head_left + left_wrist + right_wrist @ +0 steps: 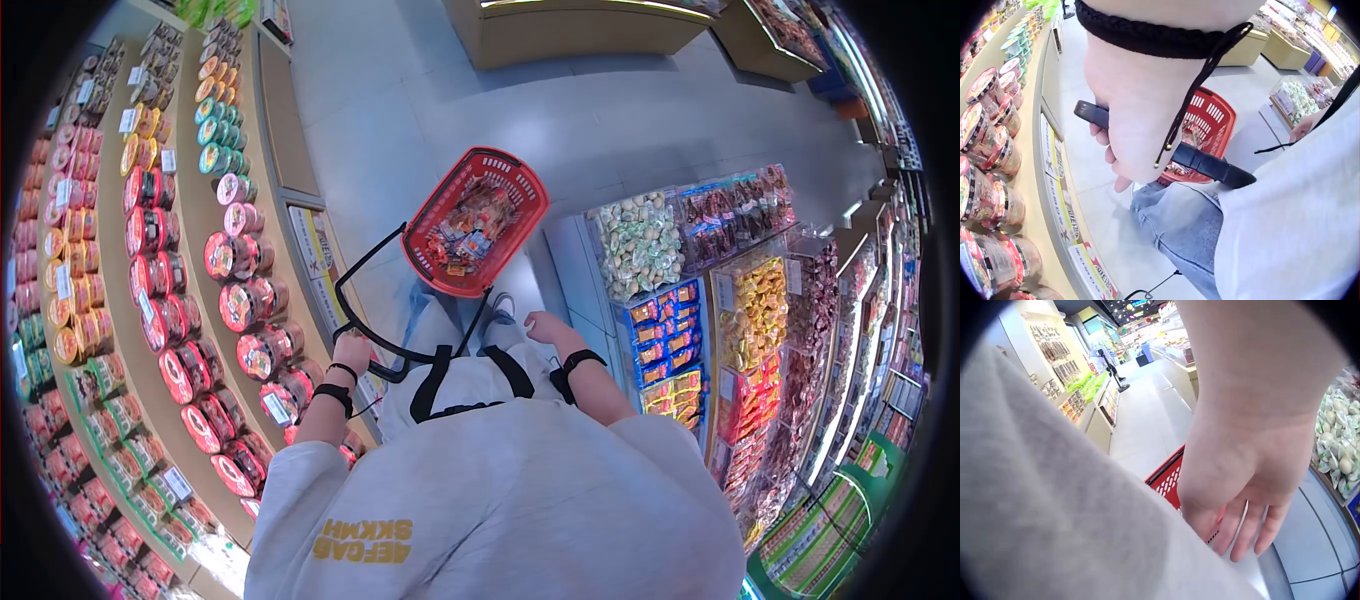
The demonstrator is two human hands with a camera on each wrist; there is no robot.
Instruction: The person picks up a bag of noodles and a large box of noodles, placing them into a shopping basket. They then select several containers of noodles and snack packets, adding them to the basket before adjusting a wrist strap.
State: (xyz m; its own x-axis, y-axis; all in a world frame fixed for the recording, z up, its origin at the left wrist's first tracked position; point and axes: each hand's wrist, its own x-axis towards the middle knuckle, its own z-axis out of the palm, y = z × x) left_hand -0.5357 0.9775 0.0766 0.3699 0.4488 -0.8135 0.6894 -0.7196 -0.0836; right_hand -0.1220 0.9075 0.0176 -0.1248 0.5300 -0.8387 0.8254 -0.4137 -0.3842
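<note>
Head view: the red basket [513, 243] is out in front of the legs [428, 318], snack packs [470, 225] inside; left wrist view: the left hand [1138, 119] is curled round the black handle [1210, 164]; right wrist view: the right hand [1244, 478] has nothing, fingers hanging loose; I'd guess carry-the-basket step, so next move calls for a steady left grip imo

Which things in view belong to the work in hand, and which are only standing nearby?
In use:
left hand, gripping the black handle
red basket
packets inside it

Only nearby:
round tubs at left
pale packets at right
gold packets at right
</note>
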